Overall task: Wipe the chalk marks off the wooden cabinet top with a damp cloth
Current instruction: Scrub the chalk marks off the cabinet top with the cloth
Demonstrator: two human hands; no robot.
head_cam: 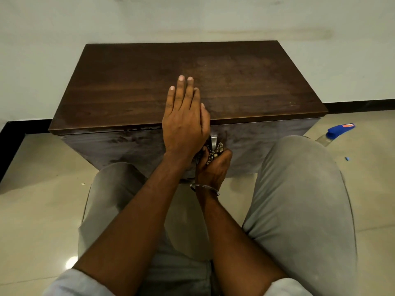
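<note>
A patterned cloth (214, 153) sits bunched in the right hand (213, 167), whose fingers curl tightly round it, low against the cabinet's front face (128, 144). Just above it the left hand (184, 120) lies flat, fingers straight, on the wooden cabinet top (245, 82) at its near edge. A metal handle (213, 140) stands just above the right hand's knuckles, at or against the cloth. Beyond the left fingertips the top shows only a faint pale haze, and no crisp chalk line can be made out.

The step in hand looks like bringing the cloth up onto the top for a pass. Done well, that would mean opening the wad into a flat pad and pressing evenly along the grain. Turning to a clean fold would lift the haze rather than smear it, while the left hand steadies the cabinet.

Most of the cloth is hidden inside the fist, so its dampness cannot be judged. The left wrist covers part of the right hand. Well to the right of both hands, a blue-capped spray bottle (333, 133) is partly cut off by the knee. A small blue scrap (347, 158), possibly chalk, lies on the floor nearby.
</note>
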